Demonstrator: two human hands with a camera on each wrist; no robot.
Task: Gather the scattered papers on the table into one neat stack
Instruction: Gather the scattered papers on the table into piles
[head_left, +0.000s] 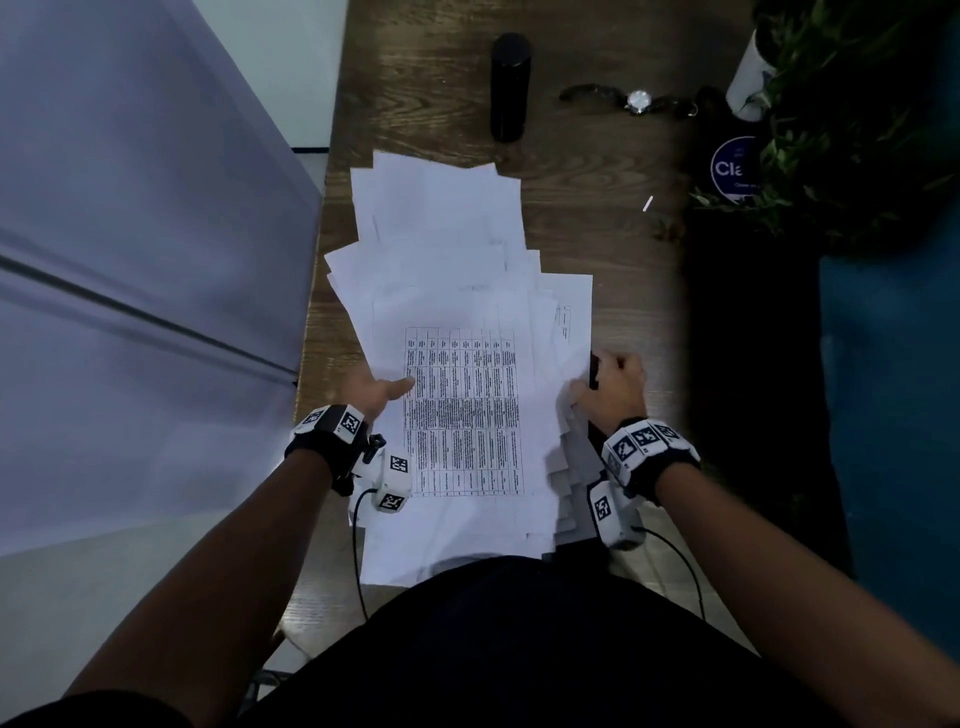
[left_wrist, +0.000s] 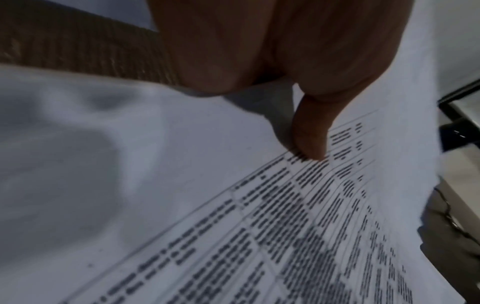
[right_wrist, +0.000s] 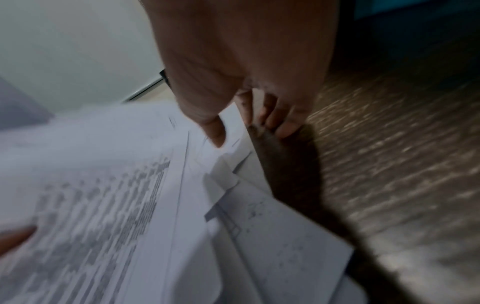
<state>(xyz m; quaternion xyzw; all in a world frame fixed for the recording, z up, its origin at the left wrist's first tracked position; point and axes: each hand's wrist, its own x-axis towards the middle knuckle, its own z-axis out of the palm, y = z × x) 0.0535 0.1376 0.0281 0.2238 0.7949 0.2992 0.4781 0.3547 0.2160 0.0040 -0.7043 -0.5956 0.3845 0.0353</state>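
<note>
A loose pile of white papers (head_left: 452, 249) lies fanned along the wooden table (head_left: 597, 218), and the top sheet (head_left: 462, 410) carries a printed grid of text. My left hand (head_left: 387, 389) holds the pile's left edge. Its thumb (left_wrist: 309, 135) presses on the printed sheet (left_wrist: 259, 226), and its fingers are hidden under the paper. My right hand (head_left: 605, 387) grips the right edge. Its thumb (right_wrist: 215, 131) lies on top of the papers (right_wrist: 272, 236), and its fingers (right_wrist: 283, 125) curl round the edge below. The near ends of the sheets reach my body.
A black cylinder (head_left: 510, 85) stands at the far end of the table, with a wristwatch (head_left: 639, 101) to its right. A leafy plant (head_left: 841, 104), a white pot (head_left: 748, 78) and a round blue label (head_left: 735, 166) sit far right. The table's left edge runs close beside the pile.
</note>
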